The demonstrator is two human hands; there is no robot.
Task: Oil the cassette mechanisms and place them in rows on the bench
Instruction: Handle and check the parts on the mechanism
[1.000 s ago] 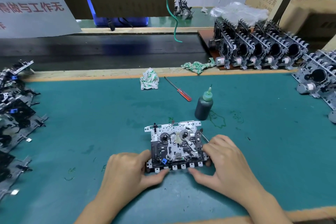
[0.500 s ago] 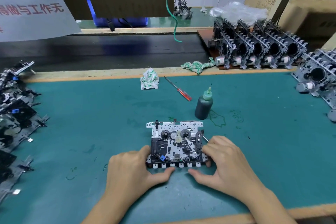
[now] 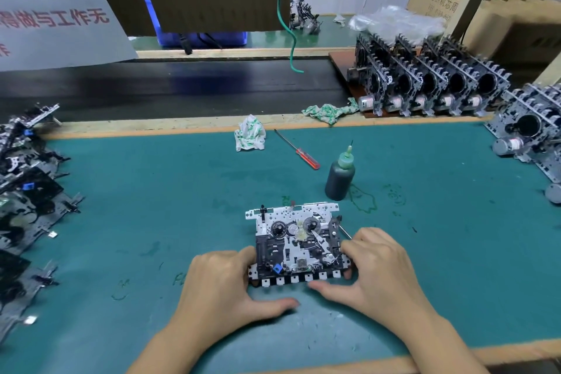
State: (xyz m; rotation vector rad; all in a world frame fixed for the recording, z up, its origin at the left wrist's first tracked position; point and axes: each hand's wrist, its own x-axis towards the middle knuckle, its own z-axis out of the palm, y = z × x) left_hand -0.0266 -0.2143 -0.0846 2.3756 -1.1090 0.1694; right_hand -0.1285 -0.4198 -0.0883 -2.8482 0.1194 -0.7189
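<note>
Now, position: the cassette mechanism (image 3: 296, 247) lies flat on the green desk (image 3: 151, 191), near its front edge, directly ahead of you.
Left hand: your left hand (image 3: 224, 285) holds the mechanism's left front corner; the fingers curl against its side and the thumb stretches along the front edge on the mat.
Right hand: your right hand (image 3: 375, 270) grips the right side, fingers curled over the top right corner, thumb reaching in along the front edge.
Build: a thin perforated metal plate carrying small black and white gears, reels, levers and a fine spring.
Handling: it probably feels light and rigid, with sharp stamped edges; the small plastic gears and spring look fragile, so keep off the top face.
Where to hold: the bare side and front edges of the plate look safest.
Slip risk: oil on the parts could make the metal slick, so pinch the rim firmly.
Oil bottle: the dark oil bottle (image 3: 340, 177) with a green needle tip stands upright just beyond the mechanism, to the right.
Rows: finished mechanisms (image 3: 27, 191) overlap at the desk's left edge; upright ones (image 3: 431, 82) line the far right.
Other items: a red-handled screwdriver (image 3: 299, 150) and a crumpled rag (image 3: 250, 136) lie farther back.
</note>
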